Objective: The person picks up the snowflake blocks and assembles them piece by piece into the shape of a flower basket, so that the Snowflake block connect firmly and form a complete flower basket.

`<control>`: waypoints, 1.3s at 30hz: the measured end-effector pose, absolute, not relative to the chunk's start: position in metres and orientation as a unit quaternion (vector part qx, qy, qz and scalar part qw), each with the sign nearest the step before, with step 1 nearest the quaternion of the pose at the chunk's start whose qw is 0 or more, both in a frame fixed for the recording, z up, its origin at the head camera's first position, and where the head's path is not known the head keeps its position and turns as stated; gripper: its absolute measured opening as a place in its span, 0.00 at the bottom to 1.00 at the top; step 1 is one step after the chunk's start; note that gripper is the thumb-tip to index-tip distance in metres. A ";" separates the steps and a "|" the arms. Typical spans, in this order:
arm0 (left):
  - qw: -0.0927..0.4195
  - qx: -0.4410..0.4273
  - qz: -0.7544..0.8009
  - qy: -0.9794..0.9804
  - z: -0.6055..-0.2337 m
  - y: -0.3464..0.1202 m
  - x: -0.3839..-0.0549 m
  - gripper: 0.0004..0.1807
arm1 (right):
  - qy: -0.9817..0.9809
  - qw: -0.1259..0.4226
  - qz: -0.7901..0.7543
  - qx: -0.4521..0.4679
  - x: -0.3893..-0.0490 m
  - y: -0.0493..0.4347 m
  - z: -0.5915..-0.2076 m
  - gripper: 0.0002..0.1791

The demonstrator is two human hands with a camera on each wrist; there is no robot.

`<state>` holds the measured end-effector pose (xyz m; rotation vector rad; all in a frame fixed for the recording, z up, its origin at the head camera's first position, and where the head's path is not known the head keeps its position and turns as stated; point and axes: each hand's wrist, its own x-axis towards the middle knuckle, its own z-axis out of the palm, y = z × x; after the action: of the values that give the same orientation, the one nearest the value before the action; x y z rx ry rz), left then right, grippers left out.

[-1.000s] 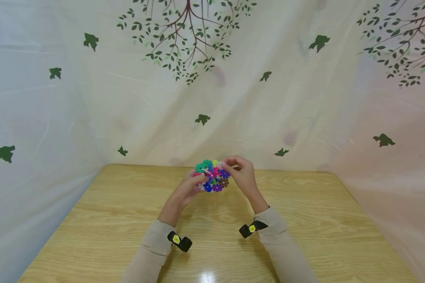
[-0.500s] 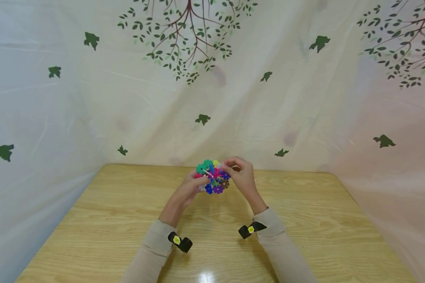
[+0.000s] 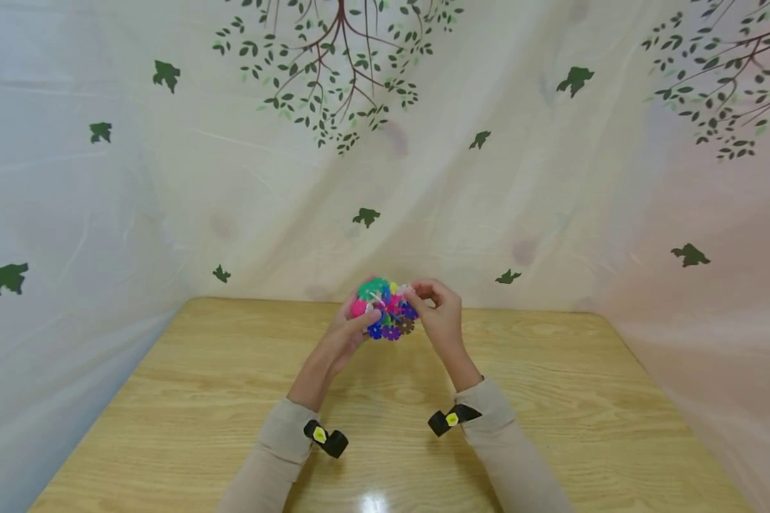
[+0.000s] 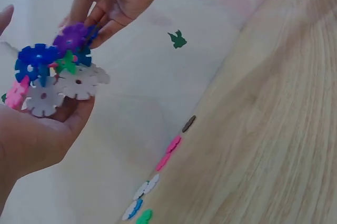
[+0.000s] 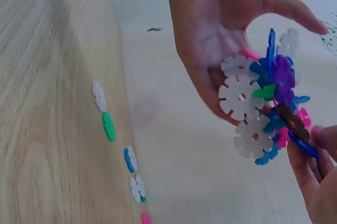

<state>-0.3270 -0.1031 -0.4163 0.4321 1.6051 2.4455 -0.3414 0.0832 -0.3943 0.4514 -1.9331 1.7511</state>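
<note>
A round cluster of joined plastic snowflake discs (image 3: 390, 311) in green, blue, purple, pink, brown and white is held up over the far part of the table. My left hand (image 3: 339, 338) grips it from the left, with the thumb over its near face and the other fingers behind. At its right edge, my right hand (image 3: 445, 313) pinches the rim near a white disc (image 3: 405, 291). The right wrist view shows the right fingertips at a dark blue disc (image 5: 303, 145) beside a brown disc (image 5: 293, 122). White discs (image 4: 78, 82) face the left palm in the left wrist view.
Loose discs lie in a row along the edge of the wooden table (image 3: 385, 427), among them pink discs (image 4: 168, 153) and a green disc (image 5: 109, 126). A pale curtain (image 3: 282, 206) printed with leaves and branches hangs behind and at both sides.
Both hands have raised the disc cluster slightly and tilted it, so more of a pink disc shows at its left. The right fingers stay at its right edge.
</note>
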 end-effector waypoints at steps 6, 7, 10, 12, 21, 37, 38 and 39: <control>0.052 0.115 0.850 0.512 -0.422 -0.093 -0.327 0.38 | -0.680 0.273 0.667 0.139 -0.341 0.075 -0.399 0.08; 0.046 0.109 0.853 0.508 -0.423 -0.092 -0.327 0.38 | -0.678 0.271 0.669 0.138 -0.341 0.074 -0.400 0.09; 0.030 0.102 0.858 0.502 -0.423 -0.092 -0.327 0.37 | -0.681 0.254 0.673 0.136 -0.339 0.073 -0.399 0.08; 0.024 0.103 0.857 0.504 -0.423 -0.093 -0.327 0.37 | -0.689 0.232 0.674 0.130 -0.339 0.074 -0.399 0.09; 0.041 0.093 0.851 0.515 -0.418 -0.105 -0.328 0.43 | -0.727 0.117 0.660 0.150 -0.341 0.084 -0.393 0.10; 0.088 0.077 0.858 0.500 -0.413 -0.118 -0.331 0.43 | -0.829 0.027 0.533 0.170 -0.384 0.138 -0.383 0.19; 0.091 0.077 0.857 0.501 -0.413 -0.119 -0.331 0.43 | -0.841 0.015 0.511 0.176 -0.389 0.142 -0.386 0.18; 0.094 0.079 0.856 0.503 -0.413 -0.120 -0.331 0.43 | -0.853 0.005 0.489 0.183 -0.396 0.146 -0.391 0.17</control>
<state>-0.3313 -0.1199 -0.4134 0.2345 1.4919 2.5380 -0.3959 0.1462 -0.3906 0.5715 -2.6713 1.5297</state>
